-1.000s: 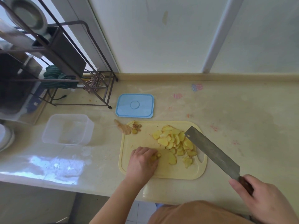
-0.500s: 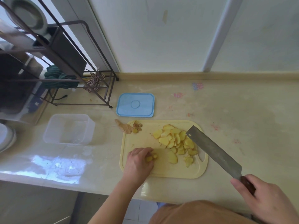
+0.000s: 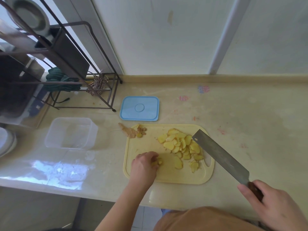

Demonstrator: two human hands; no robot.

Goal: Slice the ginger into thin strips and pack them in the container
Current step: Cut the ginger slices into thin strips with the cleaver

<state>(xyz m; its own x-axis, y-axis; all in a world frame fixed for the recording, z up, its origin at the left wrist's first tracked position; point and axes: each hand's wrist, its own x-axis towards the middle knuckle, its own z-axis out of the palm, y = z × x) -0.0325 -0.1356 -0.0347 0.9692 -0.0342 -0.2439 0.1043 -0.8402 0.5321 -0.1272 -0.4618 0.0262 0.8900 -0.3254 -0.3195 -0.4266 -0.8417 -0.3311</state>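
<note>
A: What is the left hand [image 3: 144, 164] doing?

B: It rests on the yellow cutting board [image 3: 145, 144]. Its fingers [image 3: 152, 156] are curled down over a small piece of ginger [image 3: 158, 162] and hold it against the board.

A: And the right hand [image 3: 273, 207]?

B: Its fingers are wrapped tight round the dark handle of a big knife [image 3: 221, 157]. The flat blade is up in the air, slanting from the hand toward the far side of the board.

A: Where are the ginger slices [image 3: 181, 145]?

B: They lie in a heap on the board, just past the left fingers and off to their right. The tip of the blade hangs over that heap. One bigger slice lies close to the right of the left fingers.

A: Is there more ginger?

B: Yes. Some brown peel scraps [image 3: 133, 131] sit at the far left corner of the board, beyond the left fingers, and part of them hangs over onto the worktop [image 3: 250, 114].

A: Where is the container [image 3: 71, 133]?

B: It is a clear box on the worktop, well to the left of the left fingers. I can see no ginger in it. Its blue lid [image 3: 139, 108] lies flat on the worktop, just past the far edge of the board.

A: Anything else?

B: A dark metal rack [image 3: 66, 64] stands far off to the left at the back.
</note>
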